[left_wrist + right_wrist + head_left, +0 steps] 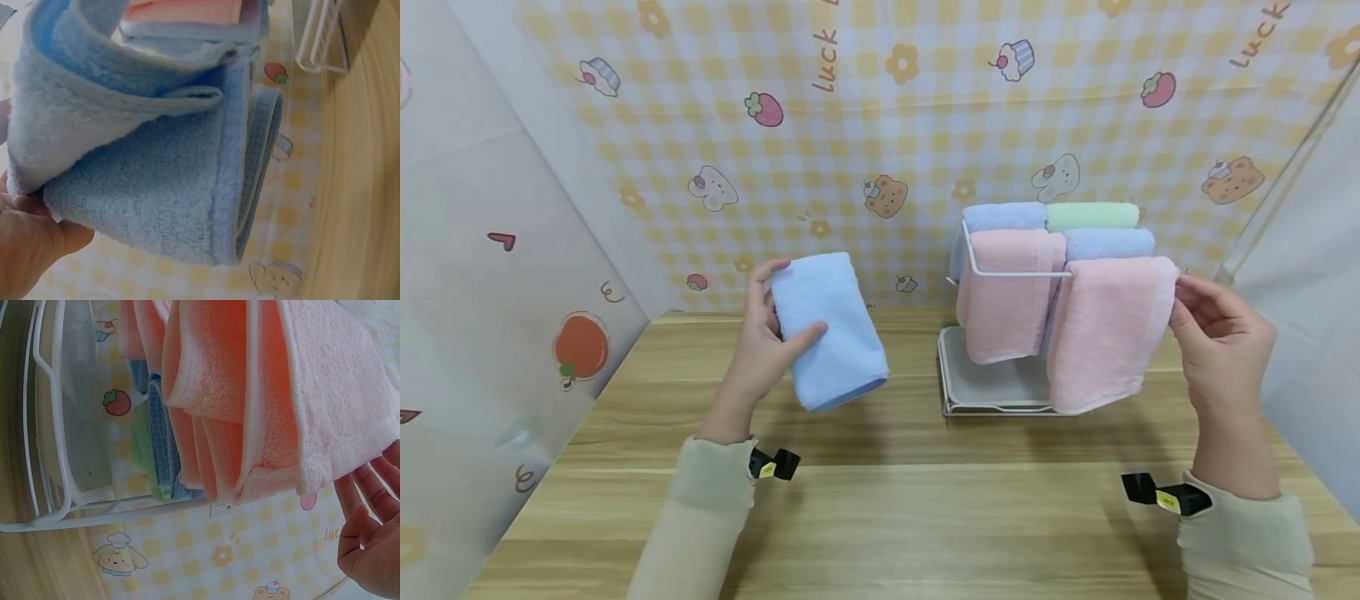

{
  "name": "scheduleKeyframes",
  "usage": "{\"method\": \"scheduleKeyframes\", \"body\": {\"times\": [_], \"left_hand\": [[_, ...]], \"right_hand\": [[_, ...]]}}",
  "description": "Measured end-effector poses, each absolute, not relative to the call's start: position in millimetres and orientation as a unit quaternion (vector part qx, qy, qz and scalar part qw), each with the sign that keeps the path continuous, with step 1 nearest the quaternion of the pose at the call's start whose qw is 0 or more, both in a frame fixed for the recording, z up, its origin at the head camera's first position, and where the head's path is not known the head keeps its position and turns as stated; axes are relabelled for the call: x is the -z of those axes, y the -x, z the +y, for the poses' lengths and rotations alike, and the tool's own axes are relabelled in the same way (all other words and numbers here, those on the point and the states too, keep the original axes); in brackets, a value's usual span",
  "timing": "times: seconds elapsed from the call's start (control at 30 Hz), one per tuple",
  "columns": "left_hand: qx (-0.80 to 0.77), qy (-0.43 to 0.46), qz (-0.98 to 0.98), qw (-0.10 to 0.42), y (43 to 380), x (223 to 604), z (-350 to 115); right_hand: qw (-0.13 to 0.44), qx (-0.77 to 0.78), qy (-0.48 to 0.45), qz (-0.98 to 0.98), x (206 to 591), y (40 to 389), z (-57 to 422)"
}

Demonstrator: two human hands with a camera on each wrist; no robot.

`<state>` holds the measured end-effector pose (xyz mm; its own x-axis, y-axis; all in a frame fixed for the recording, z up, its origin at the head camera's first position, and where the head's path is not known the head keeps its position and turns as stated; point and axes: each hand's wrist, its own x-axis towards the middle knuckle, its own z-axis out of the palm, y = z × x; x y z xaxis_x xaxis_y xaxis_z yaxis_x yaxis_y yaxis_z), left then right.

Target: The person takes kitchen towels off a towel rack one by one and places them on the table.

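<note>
My left hand [763, 342] holds a folded light-blue towel [829, 333] above the table, thumb across its near face and fingers behind its left edge. The left wrist view shows this blue towel [144, 169] in loose folded layers. At the right, my right hand [1225, 350] has its fingertips at the right edge of a pink towel [1112, 333], which it pinches. That towel hangs over the front bar of a white wire rack [1022, 274]. Seen from the right wrist, the pink towel [337, 394] falls in several folds, my fingers [375, 494] right at its hem.
Beside it on the rack hangs another pink towel [1011, 300]. Behind are two blue towels [1003, 217] [1108, 243] and a green towel [1093, 216]. A grey tray [992, 383] forms the rack's base on the wooden table [880, 500]. A checked cloth [850, 150] covers the back wall.
</note>
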<state>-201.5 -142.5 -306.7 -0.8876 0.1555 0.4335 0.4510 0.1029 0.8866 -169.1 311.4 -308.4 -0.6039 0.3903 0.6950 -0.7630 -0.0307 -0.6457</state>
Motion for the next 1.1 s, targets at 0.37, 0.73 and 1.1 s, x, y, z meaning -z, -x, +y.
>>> {"method": "scheduleKeyframes", "body": {"times": [0.37,0.73,1.1], "left_hand": [[0.624,0.166,-0.762,0.054,224,323,-177],[0.567,0.115,-0.815,-0.018,249,348,-208],[0.558,0.092,-0.823,-0.056,268,365,-233]], "right_hand": [[0.422,-0.685,-0.161,-0.572,309,168,314],[0.408,-0.704,-0.166,-0.557,311,168,315],[0.413,-0.689,-0.158,-0.574,309,168,313]]}}
